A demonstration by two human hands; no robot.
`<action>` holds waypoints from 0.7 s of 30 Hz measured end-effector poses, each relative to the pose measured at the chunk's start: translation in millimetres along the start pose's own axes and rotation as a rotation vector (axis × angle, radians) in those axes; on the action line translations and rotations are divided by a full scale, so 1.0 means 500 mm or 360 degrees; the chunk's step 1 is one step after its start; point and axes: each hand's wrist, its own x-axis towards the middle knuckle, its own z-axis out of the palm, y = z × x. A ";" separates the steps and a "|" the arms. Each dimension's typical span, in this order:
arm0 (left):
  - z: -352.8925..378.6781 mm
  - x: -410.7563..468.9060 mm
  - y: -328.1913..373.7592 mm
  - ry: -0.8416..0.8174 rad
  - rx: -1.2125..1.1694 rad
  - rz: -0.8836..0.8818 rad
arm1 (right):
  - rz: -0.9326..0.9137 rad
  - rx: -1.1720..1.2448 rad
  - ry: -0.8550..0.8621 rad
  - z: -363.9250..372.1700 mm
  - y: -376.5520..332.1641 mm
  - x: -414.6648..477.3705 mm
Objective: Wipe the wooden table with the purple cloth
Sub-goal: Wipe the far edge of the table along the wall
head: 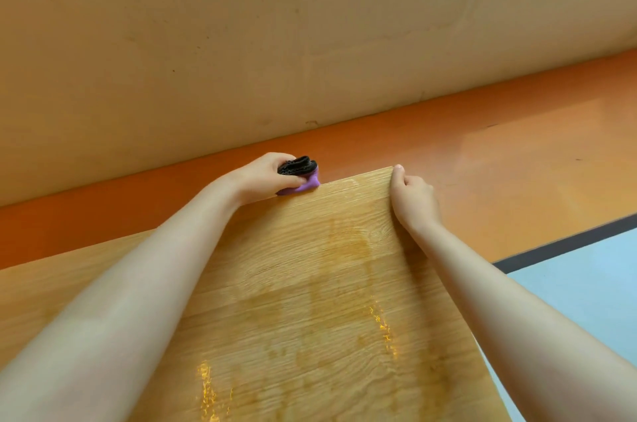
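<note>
The wooden table (310, 283) fills the lower middle of the head view, its light grain streaked with wet patches. My left hand (265, 177) grips a folded purple cloth (303, 182) with a black upper layer, held against the table's far edge. At the far right corner my right hand (413, 195) holds the table's edge, its fingers curled over the side and the thumb lying along the top. Both forearms stretch out across the tabletop.
A beige wall (310, 25) stands close behind the table, with an orange skirting band (172, 187) at its foot. To the right the floor is orange (534, 163), then a dark line and a pale blue area (586, 277).
</note>
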 end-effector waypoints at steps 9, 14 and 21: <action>-0.044 -0.064 -0.051 0.0099 -0.0001 -0.0081 | 0.0027 0.0000 0.0036 0.000 -0.011 -0.002; -0.010 -0.037 -0.013 0.0082 -0.0016 0.0019 | 0.0082 -0.0042 0.0064 -0.007 -0.011 -0.009; -0.098 -0.135 -0.146 0.0105 0.0085 -0.0027 | 0.0224 -0.0269 0.0056 -0.001 -0.019 -0.018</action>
